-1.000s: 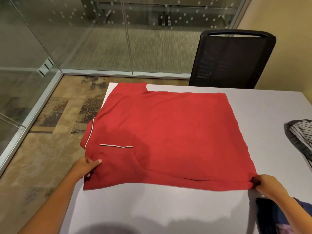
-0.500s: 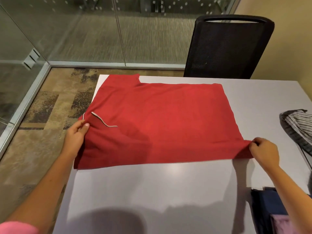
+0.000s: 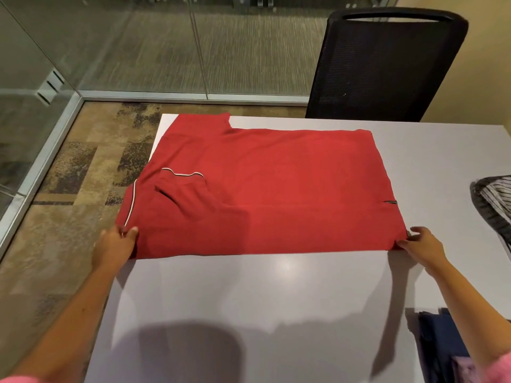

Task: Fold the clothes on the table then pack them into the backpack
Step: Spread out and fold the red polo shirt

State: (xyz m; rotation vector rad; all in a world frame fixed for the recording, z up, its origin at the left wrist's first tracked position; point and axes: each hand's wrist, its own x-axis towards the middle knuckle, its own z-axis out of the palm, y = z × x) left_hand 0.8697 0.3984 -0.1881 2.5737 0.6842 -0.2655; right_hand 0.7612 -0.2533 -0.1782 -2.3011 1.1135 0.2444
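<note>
The table [image 3: 276,313] is a smooth grey surface that reflects an overhead light near its middle. Its left edge stands over a patterned brown carpet [image 3: 69,189]. Glass partitions [image 3: 124,42] with metal frames close off the room on the far side and the left. A black mesh chair [image 3: 387,67] stands against the far edge of the table, and a beige wall rises at the right.

Both arms reach forward from the near edge. The left hand [image 3: 116,246] sits at the near-left corner of the red shirt [image 3: 276,189], thumb on top of the fabric, pinching it at the end of the white-trimmed hem. The right hand [image 3: 421,244] is at the near-right corner, fingers curled, pinching the cloth there. A pink sleeve shows at each lower corner of the view.

The red shirt lies spread flat on the far-left part of the table, its left portion hanging past the table edge. A short sleeve with white trim is folded onto the body, leaving wrinkles around it.

A striped garment [image 3: 495,200] lies at the right edge of the table, apart from the shirt. Dark blue clothes [image 3: 439,344] lie at the near-right corner.
</note>
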